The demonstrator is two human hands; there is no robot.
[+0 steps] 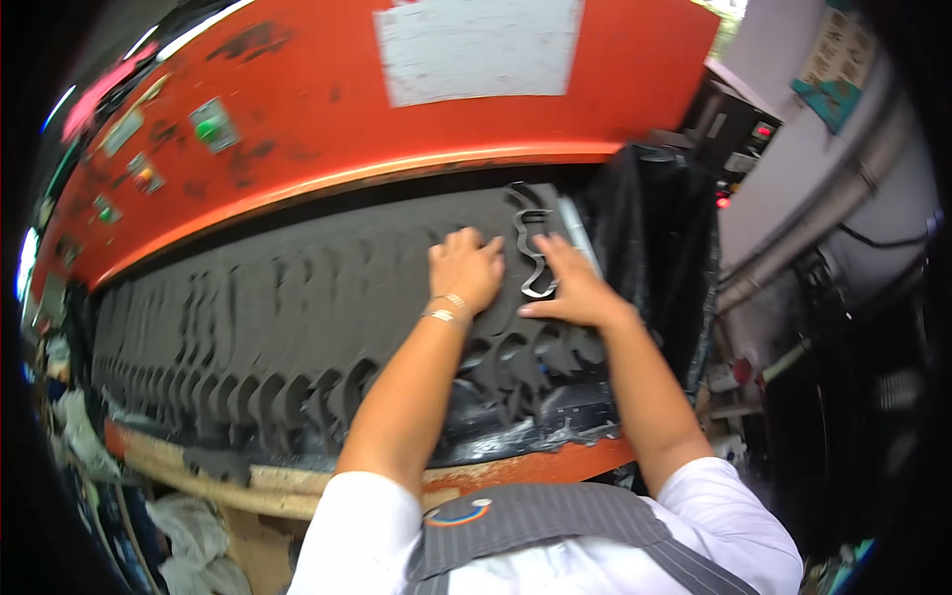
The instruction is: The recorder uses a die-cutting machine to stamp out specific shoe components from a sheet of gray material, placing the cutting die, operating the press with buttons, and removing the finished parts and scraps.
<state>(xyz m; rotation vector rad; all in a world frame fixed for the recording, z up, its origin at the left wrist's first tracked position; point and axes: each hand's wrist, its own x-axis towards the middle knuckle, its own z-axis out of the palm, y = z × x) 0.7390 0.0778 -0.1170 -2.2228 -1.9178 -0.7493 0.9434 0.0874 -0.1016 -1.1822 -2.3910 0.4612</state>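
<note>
A long dark grey foam sheet (327,288) lies in front of me, with rows of curved cut lines and scalloped offcuts along its near edge. Close to its right end stands a wavy metal cutting die (523,233), a narrow S-shaped outline. My right hand (575,286) is at the die's lower half, thumb by its near end and fingers against its right side; it seems to grip the die. To the left of the die, my left hand (468,270) rests flat on the foam with fingers a little apart, holding nothing.
Behind the sheet rises an orange machine beam (327,109) with a green button (206,129) and a white paper (476,50). Black plastic sheeting (650,218) hangs at the right, near a dark control box (734,129) with red lights. A wooden edge (288,478) runs along the near side.
</note>
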